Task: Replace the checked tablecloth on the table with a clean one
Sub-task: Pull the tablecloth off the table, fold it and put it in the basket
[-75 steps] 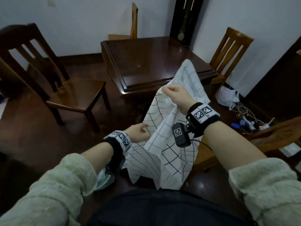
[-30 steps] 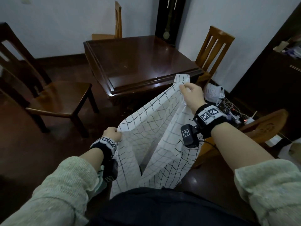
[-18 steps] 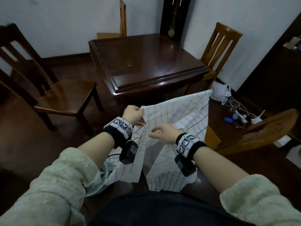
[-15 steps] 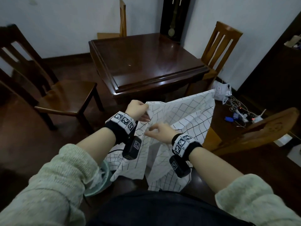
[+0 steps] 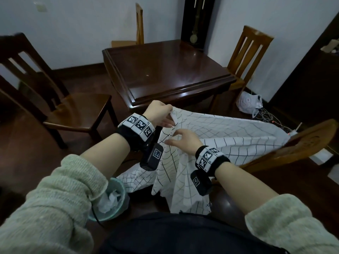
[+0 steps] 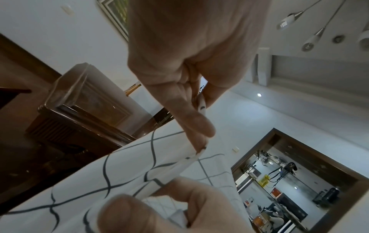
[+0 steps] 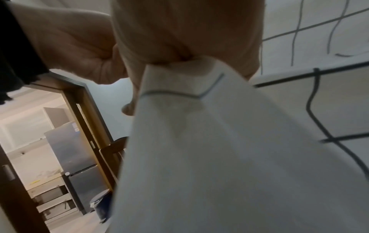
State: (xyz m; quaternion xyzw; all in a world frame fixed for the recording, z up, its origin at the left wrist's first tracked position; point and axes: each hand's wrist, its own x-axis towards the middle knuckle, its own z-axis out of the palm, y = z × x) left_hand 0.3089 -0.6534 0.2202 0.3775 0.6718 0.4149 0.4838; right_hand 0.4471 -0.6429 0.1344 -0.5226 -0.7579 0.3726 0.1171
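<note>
The left hand (image 5: 159, 114) pinched a hemmed edge of the checked tablecloth (image 5: 225, 136) between thumb and forefinger, a grip the left wrist view showed plainly, with the remaining fingers curled behind. The right hand (image 5: 184, 142) gripped a fold of the same cloth just beside the left; in the right wrist view its fingers (image 7: 179, 39) were bunched tight on a gathered peak of fabric. The two hands were near each other but apart.

There was one cloth, white with thin dark grid lines. It was off the table, held in the air in front of the person: part hung down toward the lap and floor, part spread rightward and draped over the back of a wooden chair (image 5: 300, 143) at the right.

One square dark wooden table (image 5: 165, 70) stood ahead, its glossy top bare. Four chairs were in view: a dark one (image 5: 60, 99) at the left, a lighter one (image 5: 139, 26) behind the table, another lighter one (image 5: 247, 52) at its right side, and the near one carrying the cloth. One pale green bin (image 5: 111, 198) with white crumpled paper sat by the left sleeve.

The floor was dark polished wood, the walls white. A tall pendulum clock (image 5: 196, 21) stood in the corner. A white bag (image 5: 247, 103) and a tangle of cables (image 5: 269, 116) lay on the floor by the right wall.
</note>
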